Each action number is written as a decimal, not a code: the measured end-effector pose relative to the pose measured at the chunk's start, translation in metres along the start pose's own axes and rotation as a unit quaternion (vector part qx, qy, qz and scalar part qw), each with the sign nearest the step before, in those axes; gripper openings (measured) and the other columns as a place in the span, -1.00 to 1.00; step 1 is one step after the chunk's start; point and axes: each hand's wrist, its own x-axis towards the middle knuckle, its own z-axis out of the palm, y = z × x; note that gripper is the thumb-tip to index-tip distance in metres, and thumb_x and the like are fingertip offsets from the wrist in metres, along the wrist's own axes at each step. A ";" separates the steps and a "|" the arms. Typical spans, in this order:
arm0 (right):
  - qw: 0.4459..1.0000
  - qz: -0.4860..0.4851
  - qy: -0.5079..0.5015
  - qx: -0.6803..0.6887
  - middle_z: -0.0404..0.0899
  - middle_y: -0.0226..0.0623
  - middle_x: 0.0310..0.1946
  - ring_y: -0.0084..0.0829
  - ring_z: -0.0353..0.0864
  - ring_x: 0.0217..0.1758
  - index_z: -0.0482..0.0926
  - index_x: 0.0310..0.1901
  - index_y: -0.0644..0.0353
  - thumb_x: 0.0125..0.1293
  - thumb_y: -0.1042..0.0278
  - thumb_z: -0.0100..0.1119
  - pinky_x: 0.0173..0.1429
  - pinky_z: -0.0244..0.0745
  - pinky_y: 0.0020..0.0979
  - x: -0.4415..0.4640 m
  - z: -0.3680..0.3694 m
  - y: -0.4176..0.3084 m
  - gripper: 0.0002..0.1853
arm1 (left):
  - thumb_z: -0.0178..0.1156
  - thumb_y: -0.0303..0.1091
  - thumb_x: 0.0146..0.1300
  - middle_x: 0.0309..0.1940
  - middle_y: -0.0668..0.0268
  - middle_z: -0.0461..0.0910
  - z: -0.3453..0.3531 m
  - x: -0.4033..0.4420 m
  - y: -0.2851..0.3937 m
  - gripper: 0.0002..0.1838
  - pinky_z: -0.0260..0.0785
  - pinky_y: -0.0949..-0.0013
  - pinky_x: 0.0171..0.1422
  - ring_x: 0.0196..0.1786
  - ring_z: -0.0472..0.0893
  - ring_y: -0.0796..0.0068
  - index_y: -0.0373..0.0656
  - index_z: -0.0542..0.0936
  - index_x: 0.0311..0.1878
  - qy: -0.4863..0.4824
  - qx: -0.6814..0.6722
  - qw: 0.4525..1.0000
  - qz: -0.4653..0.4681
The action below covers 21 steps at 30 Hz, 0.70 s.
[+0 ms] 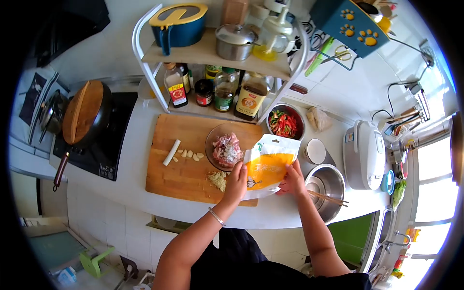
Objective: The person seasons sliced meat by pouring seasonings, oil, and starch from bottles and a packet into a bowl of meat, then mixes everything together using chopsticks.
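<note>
Between my two hands is a yellow and white pouch [268, 166] with printed Chinese characters, held up over the right end of the wooden cutting board [181, 186]. My left hand [237, 180] grips its left edge, and my right hand [293, 179] grips its right edge. Just left of the pouch, a glass bowl [209, 145] holds raw meat [227, 150] with white powder on top. Minced garlic [217, 181] lies on the board near my left hand. Farther left are several garlic cloves [190, 153] and a white scallion piece [171, 152].
A metal bowl of cut red and green peppers [284, 123] stands behind the pouch. To the right are a steel bowl [333, 186] with chopsticks [328, 197] across it and a rice cooker [362, 154]. A bottle rack [203, 110] stands behind the board; a lidded wok [89, 113] sits left.
</note>
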 end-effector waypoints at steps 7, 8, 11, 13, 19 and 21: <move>0.984 -0.117 -0.085 0.106 0.39 -0.38 0.19 -0.48 0.41 0.08 0.24 0.34 0.08 0.39 0.39 0.04 0.16 0.31 -0.36 -0.020 -0.018 0.060 -0.50 | -0.07 -0.37 0.44 -0.29 0.04 0.56 -0.017 -0.028 0.074 -0.78 0.38 0.12 -0.15 -0.22 0.57 0.02 -0.26 0.50 -0.01 -0.077 0.186 0.971 0.132; 0.984 -0.145 -0.074 0.072 0.40 -0.38 0.22 -0.48 0.41 0.13 0.30 0.31 0.13 0.39 0.41 0.04 0.21 0.30 -0.34 -0.024 -0.017 0.068 -0.54 | -0.05 -0.40 0.42 -0.27 0.04 0.57 -0.021 -0.032 0.081 -0.78 0.39 0.11 -0.14 -0.20 0.57 0.02 -0.26 0.51 -0.02 -0.081 0.216 0.955 0.186; 0.971 -0.148 -0.127 0.135 0.50 -0.40 0.14 -0.47 0.42 0.20 0.45 0.21 0.21 0.40 0.54 0.01 0.31 0.29 -0.32 -0.042 -0.016 0.082 -0.65 | -0.04 -0.44 0.39 -0.16 0.03 0.59 -0.039 -0.042 0.095 -0.76 0.40 0.12 -0.02 -0.10 0.58 0.00 -0.28 0.52 0.03 -0.115 0.249 0.934 0.228; 0.969 -0.172 -0.116 0.133 0.54 -0.38 0.09 -0.47 0.46 0.16 0.48 0.17 0.22 0.39 0.54 0.03 0.29 0.32 -0.33 -0.059 -0.007 0.086 -0.67 | -0.04 -0.43 0.39 -0.09 0.03 0.59 -0.052 -0.054 0.100 -0.73 0.40 0.12 0.05 -0.04 0.57 0.00 -0.28 0.52 0.07 -0.127 0.254 0.929 0.238; 0.973 -0.177 -0.023 -0.147 0.56 -0.36 -0.09 -0.52 0.49 -0.03 0.60 -0.11 0.36 0.30 0.60 0.14 0.10 0.36 -0.49 -0.148 0.008 0.115 -0.84 | -0.07 -0.50 0.37 -0.01 0.06 0.56 -0.166 -0.145 0.046 -0.71 0.37 0.18 0.16 0.04 0.54 0.07 -0.27 0.50 0.10 0.051 0.208 0.962 0.168; 0.948 -0.200 -0.010 -0.249 0.55 -0.30 -0.06 -0.44 0.48 0.02 0.60 -0.11 0.37 0.28 0.60 0.15 0.15 0.34 -0.40 -0.176 0.014 0.132 -0.83 | -0.08 -0.55 0.34 -0.21 0.15 0.58 -0.217 -0.192 -0.039 -0.79 0.42 0.26 0.03 -0.14 0.57 0.17 -0.25 0.53 -0.06 0.107 0.228 0.963 0.097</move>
